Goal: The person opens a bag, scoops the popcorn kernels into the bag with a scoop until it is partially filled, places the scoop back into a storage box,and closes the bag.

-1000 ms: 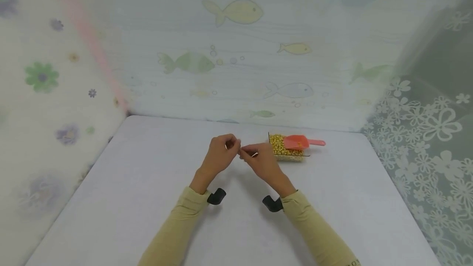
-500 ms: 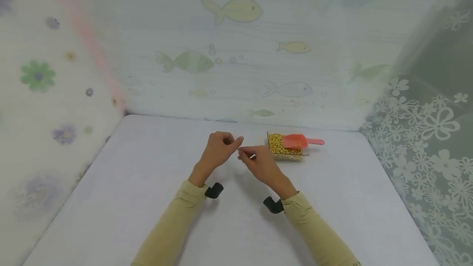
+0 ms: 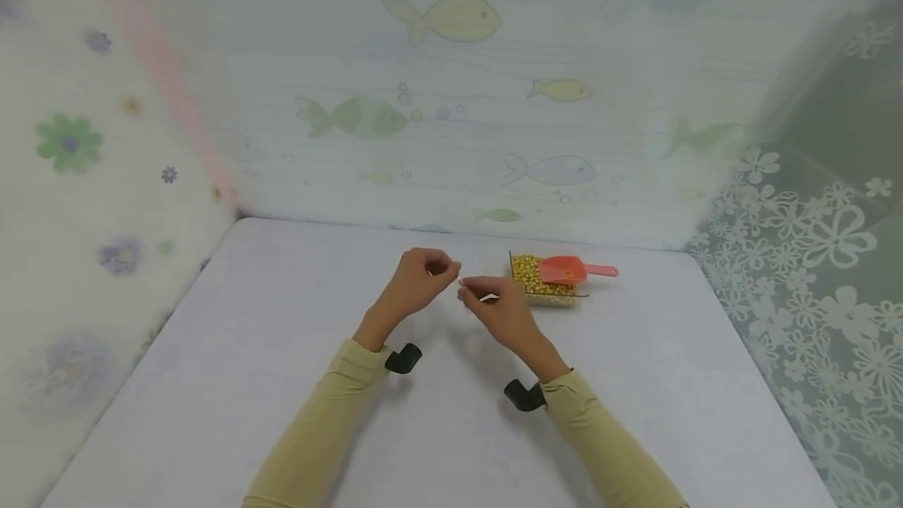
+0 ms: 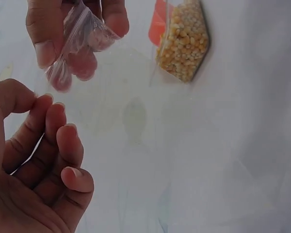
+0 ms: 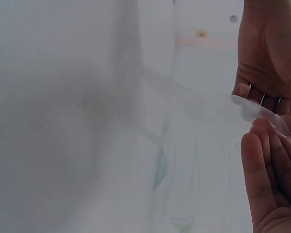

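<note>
A small clear plastic bag (image 4: 78,43) is crumpled between the two hands. My right hand (image 3: 509,318) grips it, thumb on one side and fingers behind the film in the left wrist view. My left hand (image 3: 416,286) meets it from the left, thumb and index fingertips pinched together at the bag's edge, the other fingers loosely bent. In the right wrist view the film (image 5: 256,111) stretches from the right fingertips to the left thumb. Both hands are raised above the white table (image 3: 451,429).
Behind my right hand stands a clear container of yellow corn kernels (image 3: 529,277). A pink-red scoop (image 3: 564,270) lies on the kernels, its handle pointing right. Black curved pieces (image 3: 404,358) stick out at both wrists. Patterned curtains (image 3: 451,100) surround the table's back and sides.
My left thumb and fingers parted from the right hand half a second ago, the thumb extended; now they pinch together at the bag's edge. The right hand has shifted slightly. Container and scoop stay put.
</note>
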The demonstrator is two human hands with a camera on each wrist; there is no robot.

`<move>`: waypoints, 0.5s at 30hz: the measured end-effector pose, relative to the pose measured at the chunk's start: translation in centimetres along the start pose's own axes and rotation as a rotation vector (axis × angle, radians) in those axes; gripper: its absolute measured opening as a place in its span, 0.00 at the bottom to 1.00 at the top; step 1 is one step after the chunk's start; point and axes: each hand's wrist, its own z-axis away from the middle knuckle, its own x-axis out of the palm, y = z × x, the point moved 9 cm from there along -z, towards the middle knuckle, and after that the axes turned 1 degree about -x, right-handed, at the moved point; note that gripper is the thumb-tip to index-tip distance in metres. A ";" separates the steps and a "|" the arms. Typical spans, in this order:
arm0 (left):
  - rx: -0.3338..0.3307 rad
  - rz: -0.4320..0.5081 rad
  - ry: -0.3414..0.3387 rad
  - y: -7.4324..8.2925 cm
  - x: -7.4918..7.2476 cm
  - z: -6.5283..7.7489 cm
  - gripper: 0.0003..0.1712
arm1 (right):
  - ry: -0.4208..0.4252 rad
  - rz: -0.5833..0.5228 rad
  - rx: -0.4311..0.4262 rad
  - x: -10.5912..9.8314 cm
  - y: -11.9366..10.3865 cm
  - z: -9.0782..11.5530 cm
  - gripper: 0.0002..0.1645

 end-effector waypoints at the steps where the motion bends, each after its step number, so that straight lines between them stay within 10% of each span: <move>1: 0.004 0.014 -0.001 0.0 0.0 0.0 0.12 | 0.019 -0.015 -0.004 -0.2 0.1 0.1 0.14; 15: 0.005 0.093 0.025 -0.9 0.1 -0.1 0.13 | 0.075 -0.056 0.046 -0.1 0.5 0.7 0.10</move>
